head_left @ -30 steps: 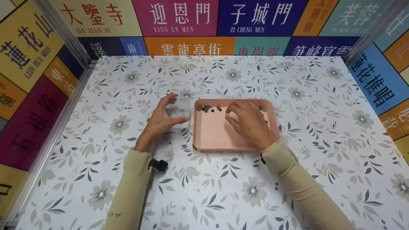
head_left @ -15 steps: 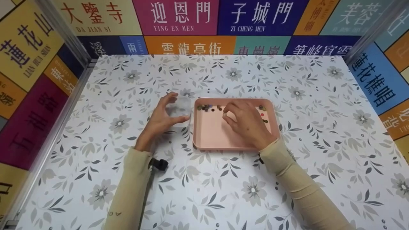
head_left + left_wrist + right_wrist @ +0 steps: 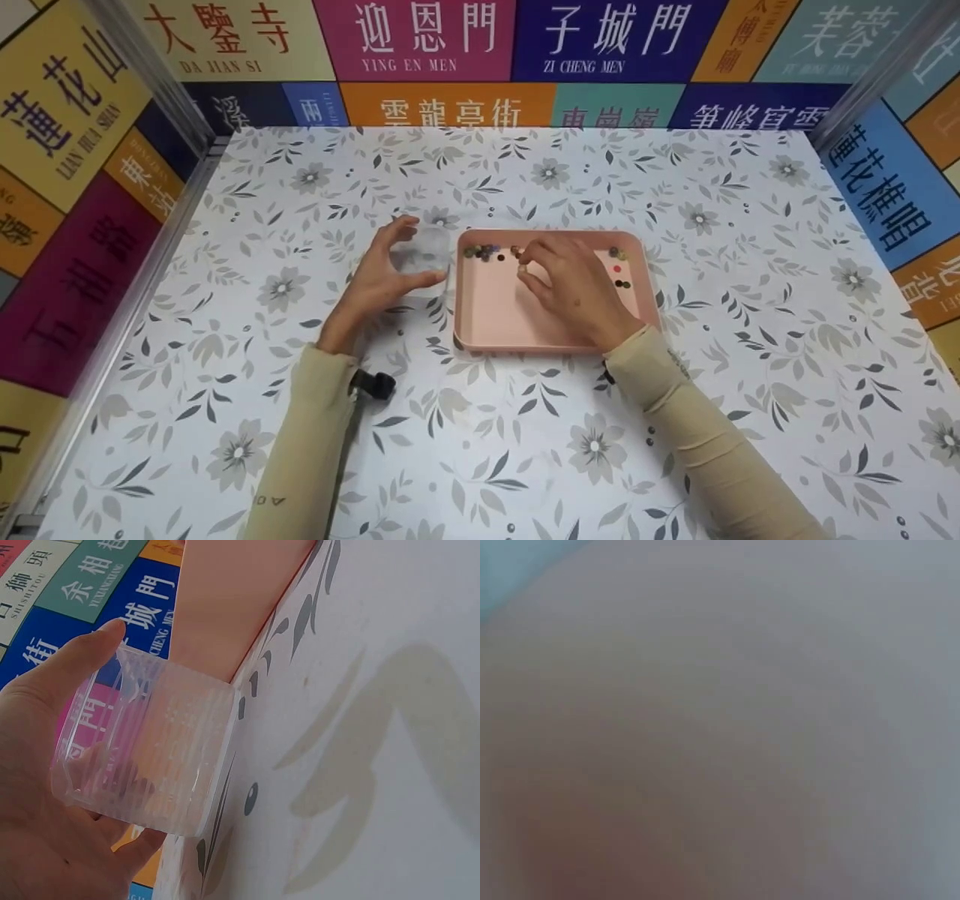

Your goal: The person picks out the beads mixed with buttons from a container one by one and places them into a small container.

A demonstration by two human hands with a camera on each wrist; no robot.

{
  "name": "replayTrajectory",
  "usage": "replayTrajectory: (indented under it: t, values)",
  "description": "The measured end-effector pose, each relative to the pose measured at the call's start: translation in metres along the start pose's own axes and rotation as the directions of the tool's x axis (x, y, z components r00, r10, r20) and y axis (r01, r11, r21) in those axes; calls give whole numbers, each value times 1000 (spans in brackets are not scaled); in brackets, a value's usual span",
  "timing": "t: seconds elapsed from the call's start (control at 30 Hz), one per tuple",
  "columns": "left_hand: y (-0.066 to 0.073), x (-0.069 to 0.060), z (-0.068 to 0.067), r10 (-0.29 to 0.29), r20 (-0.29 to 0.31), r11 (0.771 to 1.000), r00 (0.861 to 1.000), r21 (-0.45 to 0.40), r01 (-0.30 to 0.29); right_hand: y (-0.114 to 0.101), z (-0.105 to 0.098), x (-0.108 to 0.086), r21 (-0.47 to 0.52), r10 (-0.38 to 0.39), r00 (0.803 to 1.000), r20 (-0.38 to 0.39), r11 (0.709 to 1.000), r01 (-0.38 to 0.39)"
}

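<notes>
My left hand [image 3: 377, 274] curves its thumb and fingers round a clear ribbed plastic container [image 3: 425, 253], which stands on the table just left of the pink tray [image 3: 469, 339]. In the left wrist view the container [image 3: 150, 739] is see-through, and the thumb lies at its rim. Over the tray, my right hand [image 3: 574, 285] pinches a small pale bead [image 3: 523, 269] between thumb and forefinger. Small dark and coloured beads [image 3: 484, 253] lie along the tray's far left side. The right wrist view is too blurred to show the hand's work.
More beads lie at the tray's right side, among them a red bead [image 3: 617, 268] and dark beads [image 3: 622, 284]. The table [image 3: 510, 420] has a white floral cover. Panels with large lettering [image 3: 442, 105] stand along the back and both sides.
My right hand has shifted slightly left over the tray with the pale bead, uncovering the red bead and dark beads on the right. The left hand and container stay in place.
</notes>
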State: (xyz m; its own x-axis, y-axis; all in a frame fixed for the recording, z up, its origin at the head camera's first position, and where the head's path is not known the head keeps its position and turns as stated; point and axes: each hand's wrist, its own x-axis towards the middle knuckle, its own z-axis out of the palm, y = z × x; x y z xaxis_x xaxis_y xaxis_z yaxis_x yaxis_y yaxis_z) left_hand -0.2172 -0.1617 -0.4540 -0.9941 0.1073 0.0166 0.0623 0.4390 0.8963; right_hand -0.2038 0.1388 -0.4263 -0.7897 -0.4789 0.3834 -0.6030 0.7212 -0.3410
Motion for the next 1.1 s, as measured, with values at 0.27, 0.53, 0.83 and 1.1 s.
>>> replayTrajectory:
  t: [0.27,0.53,0.83,1.1]
  values:
    - [-1,-2,0,1,0,1000,1000,-3,-1,-4,2,2,6,-19,999,-26,1000,19]
    - [-2,-1,0,12,3,1000,1000,-4,-12,-6,6,3,8,-35,999,-35,999,35]
    - [0,-1,-1,-2,4,1000,1000,5,2,-12,7,5,3,-49,999,-22,999,49]
    - [-1,-2,-1,4,6,1000,1000,-13,-4,-14,9,8,-18,-63,997,-37,998,62]
